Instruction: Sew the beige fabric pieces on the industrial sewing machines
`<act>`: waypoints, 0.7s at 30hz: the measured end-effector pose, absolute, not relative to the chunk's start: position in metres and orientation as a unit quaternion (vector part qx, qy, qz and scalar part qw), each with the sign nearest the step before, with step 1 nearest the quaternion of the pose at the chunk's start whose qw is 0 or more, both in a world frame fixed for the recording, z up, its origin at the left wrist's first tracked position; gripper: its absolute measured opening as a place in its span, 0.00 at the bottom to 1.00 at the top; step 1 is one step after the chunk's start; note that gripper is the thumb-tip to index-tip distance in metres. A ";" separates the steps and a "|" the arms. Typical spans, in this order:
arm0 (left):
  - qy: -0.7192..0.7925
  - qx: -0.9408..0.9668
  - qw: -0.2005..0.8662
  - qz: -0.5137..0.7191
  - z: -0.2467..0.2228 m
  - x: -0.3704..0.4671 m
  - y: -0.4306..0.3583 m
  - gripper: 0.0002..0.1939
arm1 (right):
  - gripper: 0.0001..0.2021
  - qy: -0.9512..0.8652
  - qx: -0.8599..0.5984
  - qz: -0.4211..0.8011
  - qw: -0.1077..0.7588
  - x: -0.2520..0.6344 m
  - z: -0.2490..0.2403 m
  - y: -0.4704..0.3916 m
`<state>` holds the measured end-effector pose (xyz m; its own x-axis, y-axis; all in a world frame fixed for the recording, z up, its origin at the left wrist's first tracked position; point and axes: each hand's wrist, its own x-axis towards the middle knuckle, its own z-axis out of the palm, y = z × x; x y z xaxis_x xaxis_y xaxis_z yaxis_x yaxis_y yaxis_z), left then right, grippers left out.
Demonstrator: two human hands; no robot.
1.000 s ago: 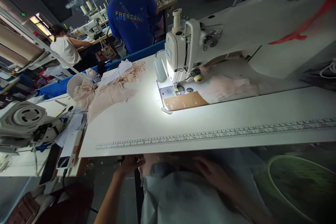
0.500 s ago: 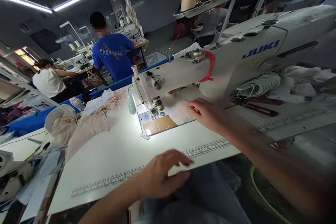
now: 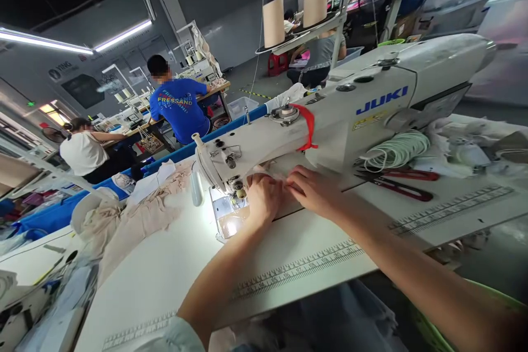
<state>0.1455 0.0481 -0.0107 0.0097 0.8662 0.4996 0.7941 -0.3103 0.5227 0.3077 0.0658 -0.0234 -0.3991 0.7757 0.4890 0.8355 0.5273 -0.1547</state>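
Both hands are under the arm of a white sewing machine (image 3: pixel 264 140), to the right of its needle area. My left hand (image 3: pixel 264 198) has its fingers curled over a pale piece of fabric (image 3: pixel 284 168), most of which the hands cover. Close beside it, my right hand (image 3: pixel 307 190) pinches the same fabric with thumb and fingers together. The lit metal needle plate (image 3: pixel 223 206) lies just left of my left hand. A red strip of cloth (image 3: pixel 306 126) is tied around the machine arm.
Beige fabric (image 3: pixel 144 214) is heaped at the table's left. Red-handled scissors (image 3: pixel 406 187) and a coil of pale cord (image 3: pixel 398 148) lie at the right. A printed ruler (image 3: pixel 297 272) runs along the front edge. A co-worker in blue (image 3: pixel 179 107) sits beyond.
My left hand has moved from the table's front edge up and forward to the fabric beside my right hand. The right hand stays at the fabric; the camera view has shifted.
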 end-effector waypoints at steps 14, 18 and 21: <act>0.712 0.614 0.160 0.301 -0.002 0.017 -0.044 0.11 | 0.14 -0.832 -0.494 -0.075 0.240 0.293 -0.016 0.051; 0.758 0.603 0.089 0.231 0.003 -0.021 -0.051 0.05 | 0.18 -0.833 -0.457 -0.109 0.292 0.291 -0.025 0.056; 0.740 0.619 0.079 0.250 0.009 -0.057 -0.051 0.07 | 0.22 -0.825 -0.422 -0.009 0.376 0.293 -0.028 0.062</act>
